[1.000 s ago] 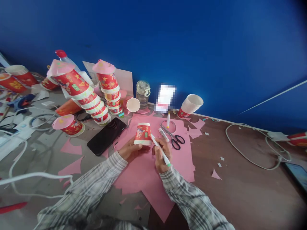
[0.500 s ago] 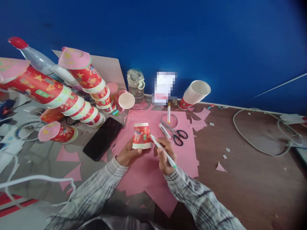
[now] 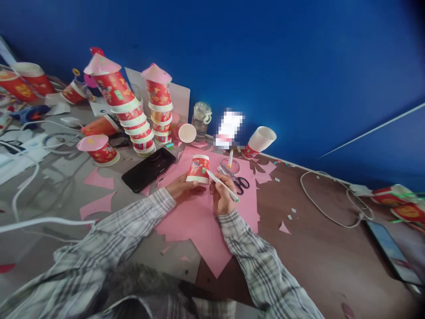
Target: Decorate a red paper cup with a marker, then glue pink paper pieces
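Right grip on marker — scissors partly hidden

The cup looks papery; the marker, smooth plastic.

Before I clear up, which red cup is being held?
The red cup in the left hand, beside the white marker in the right hand; no other cup is in a hand.
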{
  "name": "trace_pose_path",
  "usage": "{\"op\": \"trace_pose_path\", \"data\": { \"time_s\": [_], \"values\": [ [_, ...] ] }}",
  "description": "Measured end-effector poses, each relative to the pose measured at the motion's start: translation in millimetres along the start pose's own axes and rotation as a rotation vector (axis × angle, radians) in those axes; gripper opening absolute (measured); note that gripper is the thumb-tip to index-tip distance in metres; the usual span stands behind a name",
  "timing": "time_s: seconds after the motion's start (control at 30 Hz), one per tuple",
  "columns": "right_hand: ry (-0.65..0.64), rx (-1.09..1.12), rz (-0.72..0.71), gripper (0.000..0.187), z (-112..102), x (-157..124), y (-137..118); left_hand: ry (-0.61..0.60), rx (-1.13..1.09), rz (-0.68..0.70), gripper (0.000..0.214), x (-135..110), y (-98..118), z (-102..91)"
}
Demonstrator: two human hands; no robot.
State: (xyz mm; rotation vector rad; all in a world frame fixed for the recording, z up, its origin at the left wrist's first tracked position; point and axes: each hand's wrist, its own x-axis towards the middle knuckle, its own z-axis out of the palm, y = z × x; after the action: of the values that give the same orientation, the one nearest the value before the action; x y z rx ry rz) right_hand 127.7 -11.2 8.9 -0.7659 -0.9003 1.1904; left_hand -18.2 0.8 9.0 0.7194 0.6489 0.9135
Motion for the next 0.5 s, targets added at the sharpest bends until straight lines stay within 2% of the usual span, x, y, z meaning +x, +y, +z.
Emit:
{"op": "trace_pose_path", "data": {
  "time_s": [0.17,0.3,0.5],
  "values": [
    [-0.056,0.054,0.007,0.02,4,2,-10,-0.008,0.042,0.019,0.068,1,0,0.5],
    [-0.065,0.067,0.033,0.016,4,5,-14,-0.038,0.046,0.021,0.064,2,0,-2.2],
    [-0.007,0.047,0.067,0.016,1,5,-5,-0.053,0.036,0.005,0.065,2,0,-1.2]
  ]
}}
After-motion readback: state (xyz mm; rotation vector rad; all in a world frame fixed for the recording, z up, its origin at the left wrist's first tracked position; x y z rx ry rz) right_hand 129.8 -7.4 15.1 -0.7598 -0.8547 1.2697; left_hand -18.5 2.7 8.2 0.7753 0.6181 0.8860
